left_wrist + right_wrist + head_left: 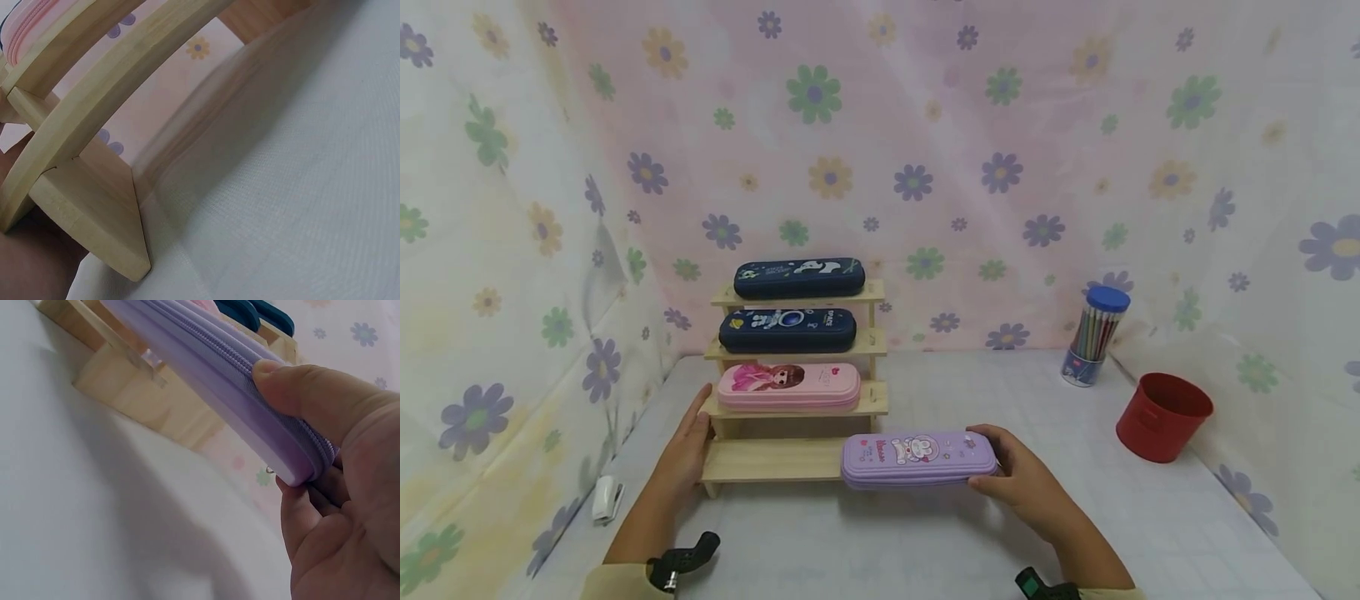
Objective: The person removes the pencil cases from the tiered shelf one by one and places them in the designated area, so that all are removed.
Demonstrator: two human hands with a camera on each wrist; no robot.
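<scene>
My right hand [1026,479] pinches the right end of a purple pencil case [917,460] with a cartoon print and a zipper. In the right wrist view, the thumb [281,384] lies on one face and fingers are on the other side. The case's left end overlaps the right part of the bottom step of a wooden tiered rack [775,460]; contact cannot be told. Against the rack's left side rests my left hand [683,450], its visible fingers fairly straight. On the steps above lie a pink pencil case [790,387] and two dark blue pencil cases [786,332].
A clear tub of pencils with a blue lid [1093,337] stands at the back right. Nearer is a red bucket [1163,417]. A small white stapler-like object [606,500] lies at the left. Flowered cloth [880,108] encloses the white-covered table [850,558] at back and sides.
</scene>
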